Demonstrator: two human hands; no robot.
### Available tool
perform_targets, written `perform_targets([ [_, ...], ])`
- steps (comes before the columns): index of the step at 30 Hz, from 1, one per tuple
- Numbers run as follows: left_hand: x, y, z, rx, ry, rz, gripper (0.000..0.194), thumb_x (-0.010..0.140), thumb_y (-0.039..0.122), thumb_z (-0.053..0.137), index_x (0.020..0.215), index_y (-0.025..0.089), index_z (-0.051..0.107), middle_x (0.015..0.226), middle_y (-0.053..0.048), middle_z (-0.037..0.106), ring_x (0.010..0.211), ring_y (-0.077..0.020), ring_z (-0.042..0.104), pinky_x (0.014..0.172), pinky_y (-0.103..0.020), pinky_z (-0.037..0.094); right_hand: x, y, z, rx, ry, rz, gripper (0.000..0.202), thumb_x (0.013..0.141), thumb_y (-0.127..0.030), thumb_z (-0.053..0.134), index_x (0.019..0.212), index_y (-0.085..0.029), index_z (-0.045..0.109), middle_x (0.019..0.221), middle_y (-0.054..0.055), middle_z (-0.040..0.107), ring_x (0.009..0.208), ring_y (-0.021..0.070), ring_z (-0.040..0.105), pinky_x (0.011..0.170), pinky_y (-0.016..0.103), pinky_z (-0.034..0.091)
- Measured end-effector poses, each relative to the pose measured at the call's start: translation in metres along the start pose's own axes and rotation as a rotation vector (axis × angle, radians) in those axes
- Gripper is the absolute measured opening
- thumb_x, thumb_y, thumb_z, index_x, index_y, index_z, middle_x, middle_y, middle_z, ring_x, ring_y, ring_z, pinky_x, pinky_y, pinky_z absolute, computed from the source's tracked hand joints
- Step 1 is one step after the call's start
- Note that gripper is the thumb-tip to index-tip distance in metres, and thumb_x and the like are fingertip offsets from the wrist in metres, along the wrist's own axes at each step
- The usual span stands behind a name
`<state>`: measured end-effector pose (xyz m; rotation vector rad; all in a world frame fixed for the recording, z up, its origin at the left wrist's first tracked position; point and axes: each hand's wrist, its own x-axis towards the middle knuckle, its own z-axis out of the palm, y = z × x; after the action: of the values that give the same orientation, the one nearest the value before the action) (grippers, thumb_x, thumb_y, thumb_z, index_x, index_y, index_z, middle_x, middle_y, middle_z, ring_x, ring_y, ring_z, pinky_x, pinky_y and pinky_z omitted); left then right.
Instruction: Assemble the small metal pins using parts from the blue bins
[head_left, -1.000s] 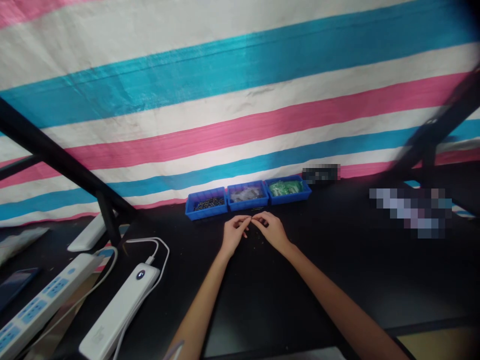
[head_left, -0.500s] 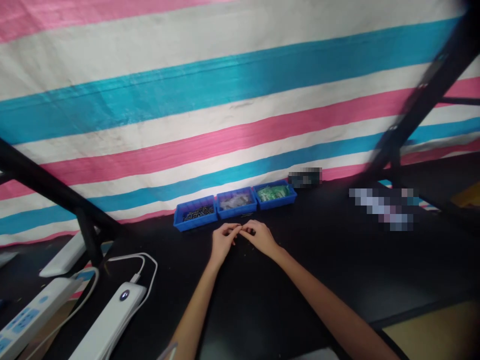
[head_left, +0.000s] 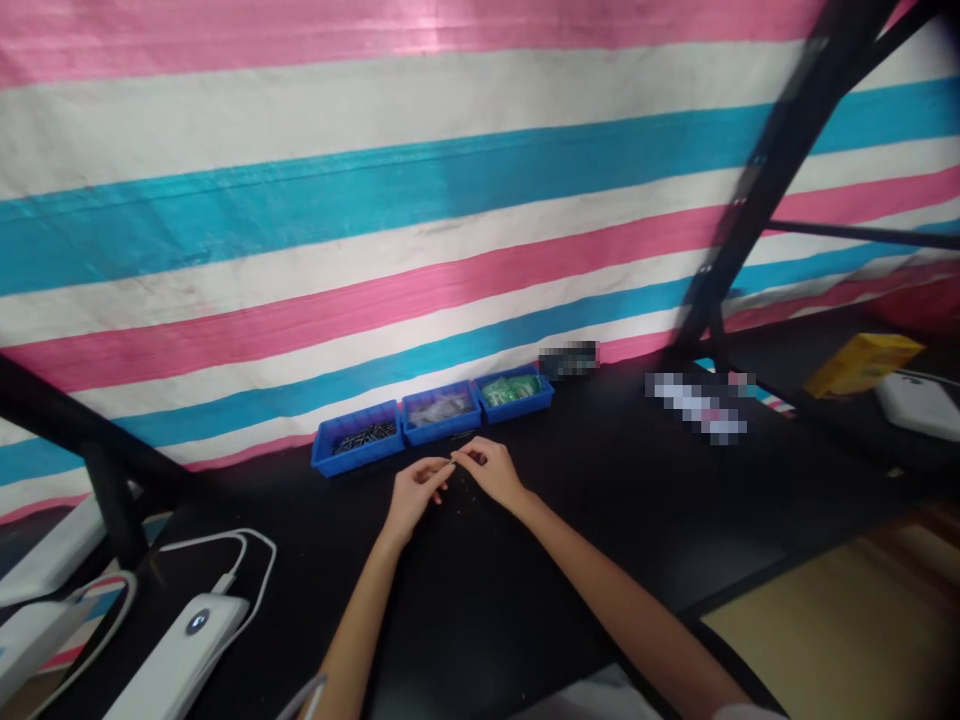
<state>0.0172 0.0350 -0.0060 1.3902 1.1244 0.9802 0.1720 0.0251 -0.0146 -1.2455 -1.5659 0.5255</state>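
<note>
My left hand [head_left: 417, 492] and my right hand [head_left: 491, 470] meet fingertip to fingertip above the black table [head_left: 480, 590]. Both are closed in a pinch around something tiny between them, too small to make out. Just beyond the hands stand three blue bins in a row. The left bin [head_left: 321, 455] holds many small dark pieces, pin- or screw-like. In the middle bin [head_left: 441, 431] lie clear plastic pieces or bags. Green packets [head_left: 511, 389] fill the right bin [head_left: 517, 409]. A thin dark piece lies on the table in front of the middle bin.
A white power bank-like device [head_left: 180, 650] with a white cable lies at left, near a white power strip [head_left: 37, 640]. Black frame posts rise at left and right [head_left: 757, 180]. A striped sheet [head_left: 375, 230] hangs behind. At right is a yellow box [head_left: 862, 362].
The view has shifted to the right, so bins and hands appear further left and the yellow box has come into view. The hands stay pinched together, with slightly changed fingers.
</note>
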Motion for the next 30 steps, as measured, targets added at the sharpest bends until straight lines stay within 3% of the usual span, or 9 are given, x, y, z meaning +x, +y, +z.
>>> perform_targets([
  [3,-0.001,0.004,-0.002,-0.023,0.051,0.019,0.032,0.064,0.036,0.068,0.085,0.011,0.066,0.060,-0.002,0.059,0.050,-0.0093,0.050,0.040,-0.018,0.040,-0.001,0.000,-0.001,-0.019,-0.017,-0.013,0.022,0.079,-0.036,0.054,0.069,-0.020,0.064,0.067,0.000,0.061,0.059,0.0108,0.052,0.054,0.022,0.037],
  [6,0.000,0.008,-0.009,-0.129,0.182,0.052,0.034,0.063,0.034,0.069,0.089,0.012,0.065,0.071,-0.005,0.061,0.055,-0.0099,0.053,0.041,-0.017,0.039,-0.001,0.000,-0.001,-0.038,-0.025,-0.010,0.023,0.080,-0.036,0.052,0.070,-0.021,0.065,0.067,0.000,0.061,0.058,0.0110,0.051,0.053,0.022,0.036],
  [12,0.006,0.012,-0.038,-0.413,0.438,0.098,0.035,0.059,0.031,0.072,0.087,0.011,0.065,0.081,-0.007,0.063,0.060,-0.0107,0.058,0.041,-0.016,0.037,-0.002,0.001,0.000,-0.042,-0.025,0.017,0.029,0.084,-0.037,0.047,0.070,-0.020,0.066,0.068,0.001,0.062,0.058,0.0112,0.052,0.053,0.022,0.036],
  [17,0.010,0.010,-0.058,-0.547,0.570,0.089,0.035,0.057,0.026,0.073,0.087,0.012,0.065,0.081,-0.006,0.065,0.056,-0.0093,0.059,0.040,-0.015,0.035,-0.002,0.003,0.002,-0.065,-0.050,0.019,0.032,0.084,-0.039,0.044,0.070,-0.020,0.065,0.068,0.002,0.061,0.056,0.0117,0.051,0.051,0.023,0.035],
  [24,0.013,0.009,-0.065,-0.613,0.587,0.002,0.025,0.063,0.017,0.069,0.088,0.014,0.066,0.102,-0.009,0.064,0.060,-0.0068,0.061,0.040,-0.013,0.034,-0.003,0.002,0.003,-0.093,-0.068,0.033,0.031,0.085,-0.038,0.044,0.069,-0.020,0.065,0.070,0.002,0.062,0.058,0.0129,0.053,0.052,0.025,0.036],
  [30,0.011,0.017,-0.064,-0.590,0.424,0.017,0.030,0.067,0.016,0.064,0.098,0.017,0.064,0.121,-0.009,0.054,0.090,-0.0178,0.062,0.043,-0.013,0.035,-0.001,0.002,0.003,-0.145,-0.074,0.042,0.029,0.084,-0.036,0.043,0.072,-0.021,0.065,0.072,0.003,0.061,0.064,0.0151,0.053,0.054,0.026,0.038],
])
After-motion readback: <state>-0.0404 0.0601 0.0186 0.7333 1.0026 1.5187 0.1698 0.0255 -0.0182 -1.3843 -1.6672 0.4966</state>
